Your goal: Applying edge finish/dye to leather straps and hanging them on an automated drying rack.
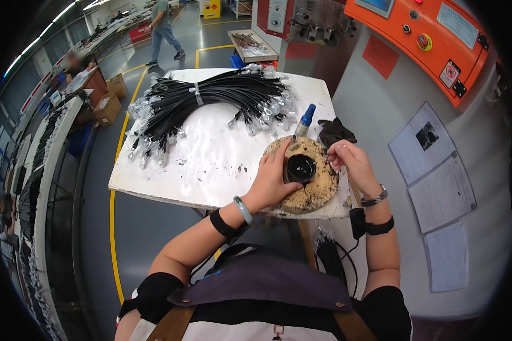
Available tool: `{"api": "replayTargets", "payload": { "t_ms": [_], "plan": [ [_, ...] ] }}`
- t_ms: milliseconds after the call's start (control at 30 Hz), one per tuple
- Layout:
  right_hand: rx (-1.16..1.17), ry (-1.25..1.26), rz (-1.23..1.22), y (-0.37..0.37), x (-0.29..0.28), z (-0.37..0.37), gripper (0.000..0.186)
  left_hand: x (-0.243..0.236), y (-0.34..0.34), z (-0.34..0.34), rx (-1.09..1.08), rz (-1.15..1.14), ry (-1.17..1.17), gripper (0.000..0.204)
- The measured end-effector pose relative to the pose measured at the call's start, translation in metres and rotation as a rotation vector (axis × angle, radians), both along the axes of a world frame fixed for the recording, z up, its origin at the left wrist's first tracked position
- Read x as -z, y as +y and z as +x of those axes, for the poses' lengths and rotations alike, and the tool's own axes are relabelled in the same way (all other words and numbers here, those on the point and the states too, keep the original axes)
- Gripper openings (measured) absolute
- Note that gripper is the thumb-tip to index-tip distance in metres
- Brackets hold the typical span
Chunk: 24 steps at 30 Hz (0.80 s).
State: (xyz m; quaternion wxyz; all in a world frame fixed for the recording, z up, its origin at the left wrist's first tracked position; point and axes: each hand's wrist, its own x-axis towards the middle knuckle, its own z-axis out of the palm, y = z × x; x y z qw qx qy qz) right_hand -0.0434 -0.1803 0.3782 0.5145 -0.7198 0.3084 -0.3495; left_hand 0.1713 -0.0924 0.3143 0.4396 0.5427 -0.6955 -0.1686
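A small black cup (301, 168) of dark material sits on a round, tan, black-stained disc (318, 196) at the table's right side. My left hand (272, 177) curves round the cup's left side, thumb near and fingers beyond. To the right of the cup, my right hand (350, 162) is closed in a pinch above the disc's edge; what it holds is too small to make out. Behind the cup stands a clear bottle with a blue cap (306, 118). A crumpled black cloth (335, 132) lies beside that bottle.
A tied bundle of black cables (216, 91) with clear plastic-covered ends lies across the white table (210, 184). An orange control panel (421, 34) and a grey wall with papers (438, 182) rise at right. More cables (329, 256) hang below the table. A person (164, 31) walks far off.
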Motion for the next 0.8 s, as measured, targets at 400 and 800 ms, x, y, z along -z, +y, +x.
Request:
{"api": "replayTargets", "payload": {
  "t_ms": [400, 800],
  "plan": [
    [-0.119, 0.486, -0.607, -0.146, 0.015, 0.064, 0.046, 0.001, 0.045, 0.033, -0.106, -0.105, 0.052, 0.085],
    [0.289, 0.036, -0.476, -0.119, -0.055, 0.026, 0.025, -0.02, 0.073, 0.053, -0.09, -0.111, 0.127, 0.042]
  ]
}}
